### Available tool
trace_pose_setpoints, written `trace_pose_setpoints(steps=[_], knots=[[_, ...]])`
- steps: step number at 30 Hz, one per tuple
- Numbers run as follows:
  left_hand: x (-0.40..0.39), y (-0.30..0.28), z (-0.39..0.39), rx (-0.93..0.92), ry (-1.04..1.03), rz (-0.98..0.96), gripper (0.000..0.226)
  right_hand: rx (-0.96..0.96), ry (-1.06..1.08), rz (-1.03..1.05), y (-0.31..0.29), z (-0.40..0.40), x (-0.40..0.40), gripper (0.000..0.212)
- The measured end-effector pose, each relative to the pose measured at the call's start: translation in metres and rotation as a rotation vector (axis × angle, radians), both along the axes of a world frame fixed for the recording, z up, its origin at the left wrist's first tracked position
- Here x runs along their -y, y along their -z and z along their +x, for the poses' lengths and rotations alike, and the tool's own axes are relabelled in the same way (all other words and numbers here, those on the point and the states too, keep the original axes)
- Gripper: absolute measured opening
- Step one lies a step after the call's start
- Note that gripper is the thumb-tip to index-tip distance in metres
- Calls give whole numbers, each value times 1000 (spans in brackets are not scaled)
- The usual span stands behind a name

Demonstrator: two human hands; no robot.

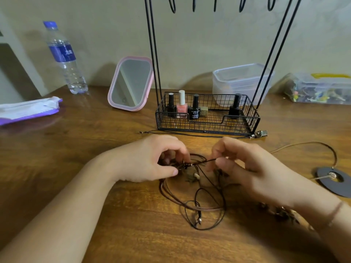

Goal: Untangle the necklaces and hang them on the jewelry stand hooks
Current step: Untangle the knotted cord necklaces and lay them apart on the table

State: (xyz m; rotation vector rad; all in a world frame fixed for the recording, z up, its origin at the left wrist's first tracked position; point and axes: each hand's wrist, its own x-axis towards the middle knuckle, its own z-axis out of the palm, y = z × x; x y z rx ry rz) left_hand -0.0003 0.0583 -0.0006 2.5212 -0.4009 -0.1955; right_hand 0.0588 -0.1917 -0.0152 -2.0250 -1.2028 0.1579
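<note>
Leftmost on the wooden tabletop: one purple-and-white wipes packet, one water bottle with a blue cap, one pink-framed mirror leaning back. Centre: one black wire jewelry stand, its basket holding four nail polish bottles, three black and one pink. Five hooks show at the top edge, all bare. One thin black cord lies stretched along the basket's front.

Left hand: fingers curled, pinching the knotted part of the tangled necklaces. Right hand: fingers curled, pinching a dark cord drawn taut between the two hands. Tangle sits on the tabletop directly below and between the hands; loops of brown and black cord trail toward the viewer. Strand count cannot be told.

Behind the stand: one clear lidded tub. Far right: one clear box of small coloured items, and one separate necklace with a dark ring pendant, lying well apart from the tangle.
</note>
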Motion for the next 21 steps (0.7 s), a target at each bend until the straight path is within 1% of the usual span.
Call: trace_pose_setpoints(steps=[2, 5, 9, 10, 14, 16, 18, 19, 21], knots=[[1, 0, 0, 30, -6, -7, 24, -95, -57, 48, 0, -2, 2, 9], [1, 4, 2, 72, -38, 27, 23, -271, -123, 204, 0, -3, 2, 13], [-2, 7, 3, 40, -61, 55, 28, -466, -190, 427, -2, 1, 4, 25], [-1, 6, 3, 30, -61, 60, 28, -519, -211, 485, -3, 2, 4, 25], [-2, 8, 3, 5, -51, 81, 30, -710, -293, 667, -11, 1, 5, 17], [-2, 9, 3, 38, -52, 61, 29, -774, -337, 722, -14, 1, 6, 10], [6, 7, 2, 158, -55, -62, 26, -839, -384, 750, -16, 0, 5, 7], [13, 5, 0, 193, -44, -182, 24, -872, -396, 758, -16, 0, 4, 6], [30, 0, -4, 141, 20, -434, 20, -923, -386, 773, -17, -1, 2, 8]])
